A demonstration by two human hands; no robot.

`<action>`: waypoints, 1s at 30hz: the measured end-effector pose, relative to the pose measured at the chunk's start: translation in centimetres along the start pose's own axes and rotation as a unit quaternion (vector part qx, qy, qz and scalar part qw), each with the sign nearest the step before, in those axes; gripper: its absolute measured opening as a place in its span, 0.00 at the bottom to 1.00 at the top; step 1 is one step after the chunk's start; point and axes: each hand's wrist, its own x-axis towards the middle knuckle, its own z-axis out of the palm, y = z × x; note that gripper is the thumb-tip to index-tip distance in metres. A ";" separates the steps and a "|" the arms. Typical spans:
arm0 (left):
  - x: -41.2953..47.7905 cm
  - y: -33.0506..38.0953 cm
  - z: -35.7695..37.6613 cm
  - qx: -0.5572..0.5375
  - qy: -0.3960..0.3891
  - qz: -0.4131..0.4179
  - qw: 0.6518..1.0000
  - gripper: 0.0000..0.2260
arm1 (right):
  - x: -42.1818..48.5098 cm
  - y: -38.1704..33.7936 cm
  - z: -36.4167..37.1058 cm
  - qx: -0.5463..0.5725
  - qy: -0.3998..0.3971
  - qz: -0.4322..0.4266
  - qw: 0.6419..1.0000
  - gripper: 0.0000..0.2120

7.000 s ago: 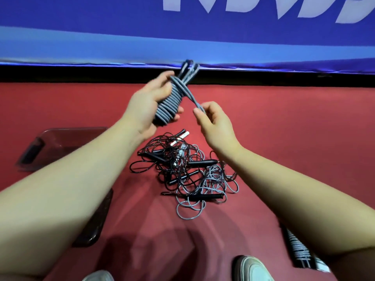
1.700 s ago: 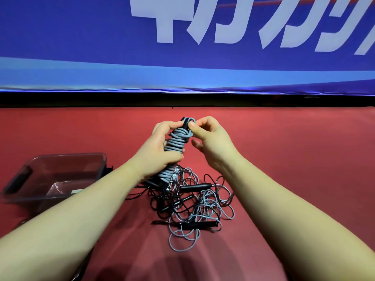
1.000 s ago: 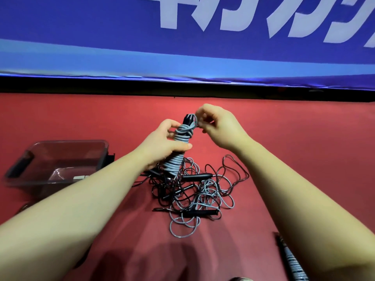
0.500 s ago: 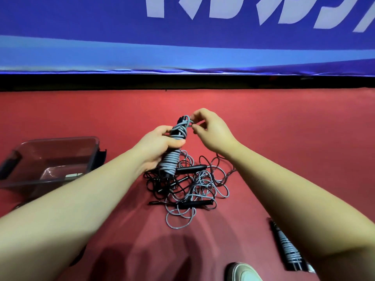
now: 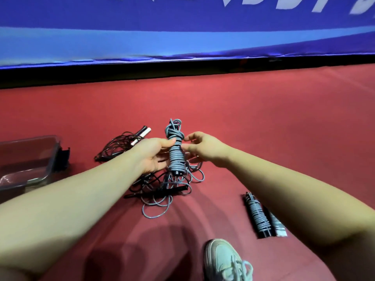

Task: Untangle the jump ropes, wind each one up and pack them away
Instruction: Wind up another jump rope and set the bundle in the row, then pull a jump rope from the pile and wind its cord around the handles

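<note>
**Grey rope wound, right hand comes off**

Nearest us, a shoe (image 5: pixel 225 260) and a finished bundle (image 5: pixel 256 216) sit on the red floor (image 5: pixel 284 128). Further out lies the tangle (image 5: pixel 162 189), unsorted. Above it our left hand (image 5: pixel 152 157) grips the wound grey rope (image 5: pixel 176 157), held upright. Our right hand (image 5: pixel 205 149) was pinching its top end half a second ago; now the fingers are loose just beside it. We judge this rope ready to pack. The clear bin (image 5: pixel 51 157) is further out on the left.
</note>
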 end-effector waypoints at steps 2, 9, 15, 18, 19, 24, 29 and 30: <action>0.4 -1.0 2.1 0.000 -0.014 -0.010 1.000 0.06 | -0.4 1.3 -1.3 -0.040 0.042 0.002 0.998 0.12; 4.0 -6.8 8.5 0.061 -0.022 -0.085 0.994 0.06 | -2.7 8.8 -5.7 -0.183 0.093 0.031 0.978 0.20; 8.3 -13.6 12.7 0.130 -0.024 -0.168 0.977 0.12 | -3.7 16.9 -8.0 -0.197 0.090 0.151 0.965 0.22; 9.8 -17.4 14.1 0.154 -0.054 -0.213 0.963 0.15 | -4.3 20.9 -8.0 -0.212 0.083 0.215 0.950 0.22; 10.2 -18.6 14.4 0.159 -0.063 -0.225 0.959 0.15 | -4.7 22.0 -7.9 -0.225 0.077 0.229 0.944 0.21; 11.9 -21.6 15.3 0.256 -0.121 -0.251 0.925 0.15 | -5.4 25.0 -8.0 -0.338 0.058 0.250 0.905 0.14; 13.6 -20.5 14.0 0.362 -0.175 -0.255 0.879 0.15 | -4.7 24.6 -8.4 -0.396 0.018 0.253 0.883 0.18; 13.7 -20.2 13.7 0.391 -0.184 -0.254 0.865 0.14 | -4.5 24.4 -8.3 -0.406 0.007 0.262 0.876 0.19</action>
